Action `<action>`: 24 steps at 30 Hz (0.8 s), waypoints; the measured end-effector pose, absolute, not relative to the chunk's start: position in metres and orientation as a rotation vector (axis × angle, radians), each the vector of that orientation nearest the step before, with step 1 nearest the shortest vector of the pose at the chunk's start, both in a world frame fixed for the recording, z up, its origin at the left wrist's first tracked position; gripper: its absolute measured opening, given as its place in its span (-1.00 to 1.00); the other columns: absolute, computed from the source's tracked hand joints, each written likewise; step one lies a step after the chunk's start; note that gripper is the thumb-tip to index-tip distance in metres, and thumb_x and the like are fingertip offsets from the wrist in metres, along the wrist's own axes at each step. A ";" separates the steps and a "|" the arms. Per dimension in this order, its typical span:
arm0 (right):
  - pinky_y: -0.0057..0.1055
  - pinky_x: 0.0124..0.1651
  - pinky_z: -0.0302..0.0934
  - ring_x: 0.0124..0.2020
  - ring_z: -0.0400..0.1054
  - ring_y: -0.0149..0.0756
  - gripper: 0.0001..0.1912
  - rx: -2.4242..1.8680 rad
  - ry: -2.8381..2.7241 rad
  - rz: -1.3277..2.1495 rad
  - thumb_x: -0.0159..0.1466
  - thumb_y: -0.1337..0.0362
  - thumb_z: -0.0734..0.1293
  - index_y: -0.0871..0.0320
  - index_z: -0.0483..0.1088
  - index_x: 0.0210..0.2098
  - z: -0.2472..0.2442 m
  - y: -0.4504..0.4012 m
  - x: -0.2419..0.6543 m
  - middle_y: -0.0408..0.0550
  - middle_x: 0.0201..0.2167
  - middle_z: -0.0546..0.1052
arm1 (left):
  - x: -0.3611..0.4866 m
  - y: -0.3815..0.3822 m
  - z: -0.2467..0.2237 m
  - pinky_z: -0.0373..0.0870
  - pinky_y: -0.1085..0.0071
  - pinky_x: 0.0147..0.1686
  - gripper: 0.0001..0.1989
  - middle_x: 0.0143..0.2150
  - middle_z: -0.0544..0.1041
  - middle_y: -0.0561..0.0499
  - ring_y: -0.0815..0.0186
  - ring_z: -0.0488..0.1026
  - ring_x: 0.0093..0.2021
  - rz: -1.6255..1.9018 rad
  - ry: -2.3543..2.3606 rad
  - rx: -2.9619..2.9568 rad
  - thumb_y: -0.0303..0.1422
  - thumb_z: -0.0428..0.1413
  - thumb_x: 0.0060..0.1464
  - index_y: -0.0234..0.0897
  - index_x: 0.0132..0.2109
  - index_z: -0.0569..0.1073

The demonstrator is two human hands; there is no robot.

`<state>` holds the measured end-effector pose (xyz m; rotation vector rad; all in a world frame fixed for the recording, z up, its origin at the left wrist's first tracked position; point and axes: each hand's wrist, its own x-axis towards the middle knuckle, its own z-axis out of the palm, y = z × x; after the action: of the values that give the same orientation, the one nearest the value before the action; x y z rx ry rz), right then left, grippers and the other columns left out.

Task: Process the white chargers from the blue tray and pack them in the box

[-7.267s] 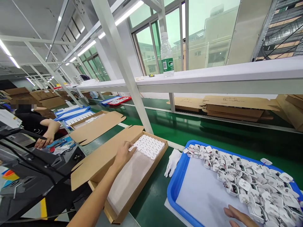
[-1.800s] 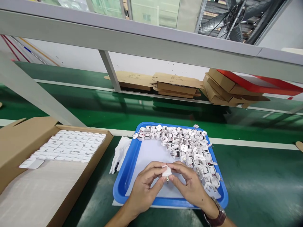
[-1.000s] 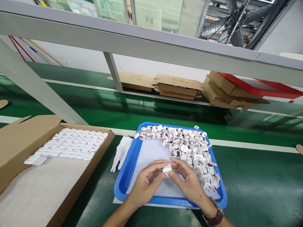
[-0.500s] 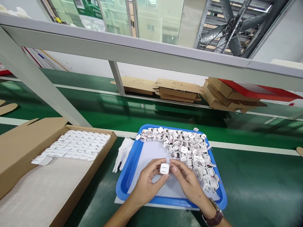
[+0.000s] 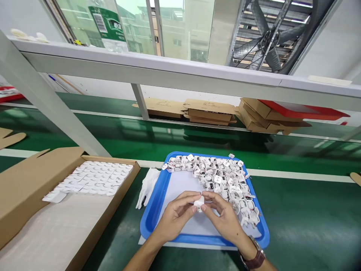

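A small white plug-in charger [image 5: 199, 203] is pinched between the fingertips of both my hands, above the near part of a blue tray [image 5: 148, 213]. My left hand [image 5: 177, 215] grips it from the left, thumb below and fingers above. From the other side my right hand [image 5: 222, 215] holds it the same way, with a watch on that wrist. Many white charger pieces [image 5: 222, 173], some showing dark insides, crowd the back and right side of the tray. White paper [image 5: 180, 184] lines its floor.
Left of the tray stands an open cardboard box [image 5: 104, 222] with rows of white pieces [image 5: 96, 177]. A white glove [image 5: 148, 187] lies between box and tray. Beyond the green bench, a metal frame [image 5: 169, 81] crosses in front of flat cartons [image 5: 208, 111] and a red tray [image 5: 304, 110].
The charger has been turned in my fingers, so a different face with a small metal part now shows. Both hands stay over the tray; the view has tilted slightly upward.
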<state>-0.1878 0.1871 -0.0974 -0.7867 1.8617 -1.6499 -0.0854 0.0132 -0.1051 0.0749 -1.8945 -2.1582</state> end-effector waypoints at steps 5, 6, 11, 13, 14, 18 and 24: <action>-0.17 0.14 0.49 0.04 0.56 -0.13 -0.63 -0.806 1.874 -1.668 0.39 0.07 0.40 0.05 0.50 0.12 -0.096 0.186 -0.185 0.06 0.05 0.61 | -0.087 0.015 -0.112 0.61 0.19 0.04 -0.75 0.03 0.63 -0.22 0.04 0.61 0.08 -2.206 -1.803 0.121 -0.29 0.30 0.23 -0.21 0.02 0.69; -0.18 0.12 0.49 0.02 0.57 -0.14 -0.64 -0.811 1.879 -1.674 0.39 0.07 0.40 0.06 0.51 0.11 -0.096 0.186 -0.185 0.06 0.02 0.62 | -0.086 0.016 -0.112 0.62 0.20 0.03 -0.76 0.02 0.63 -0.22 0.05 0.61 0.06 -2.211 -1.792 0.128 -0.30 0.30 0.23 -0.21 0.02 0.69; -0.24 0.07 0.51 -0.07 0.59 -0.20 -0.70 -0.806 1.880 -1.686 0.39 0.14 0.40 0.04 0.52 0.09 -0.097 0.185 -0.183 0.01 -0.04 0.65 | -0.085 0.019 -0.111 0.62 0.31 -0.03 -0.79 -0.03 0.62 -0.17 0.12 0.62 0.01 -2.195 -1.780 0.132 -0.38 0.30 0.23 -0.19 0.00 0.70; -0.25 0.09 0.50 -0.06 0.58 -0.22 -0.69 -0.807 1.882 -1.690 0.39 0.18 0.40 0.02 0.51 0.11 -0.100 0.186 -0.183 0.00 -0.03 0.65 | -0.085 0.020 -0.109 0.62 0.34 -0.02 -0.80 -0.02 0.62 -0.16 0.14 0.62 0.02 -2.203 -1.779 0.128 -0.40 0.29 0.24 -0.18 0.00 0.70; -0.25 0.09 0.50 -0.06 0.58 -0.23 -0.67 -0.808 1.882 -1.700 0.38 0.19 0.40 0.02 0.51 0.13 -0.102 0.186 -0.183 0.00 -0.01 0.64 | -0.085 0.021 -0.109 0.62 0.34 -0.02 -0.79 -0.02 0.62 -0.16 0.14 0.62 0.02 -2.206 -1.775 0.125 -0.41 0.28 0.24 -0.17 0.00 0.70; -0.22 0.15 0.49 0.02 0.58 -0.22 -0.56 -0.790 1.819 -1.717 0.37 0.20 0.42 0.00 0.44 0.23 -0.108 0.188 -0.184 0.02 0.12 0.60 | -0.084 0.024 -0.107 0.60 0.37 0.01 -0.79 0.01 0.61 -0.15 0.14 0.61 0.07 -2.187 -1.749 0.114 -0.43 0.27 0.25 -0.13 0.00 0.69; -0.13 0.30 0.40 0.22 0.48 -0.13 -0.54 -0.769 1.679 -1.732 0.39 0.18 0.44 -0.03 0.42 0.26 -0.109 0.189 -0.184 0.01 0.23 0.53 | -0.082 0.023 -0.109 0.61 0.35 0.01 -0.79 0.02 0.61 -0.17 0.10 0.60 0.08 -2.146 -1.749 0.154 -0.43 0.27 0.26 -0.12 -0.01 0.70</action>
<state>-0.1842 0.1890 -0.1094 -0.7685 1.6794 -1.7324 -0.0823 0.0232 -0.1093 0.1544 -1.7486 -2.1464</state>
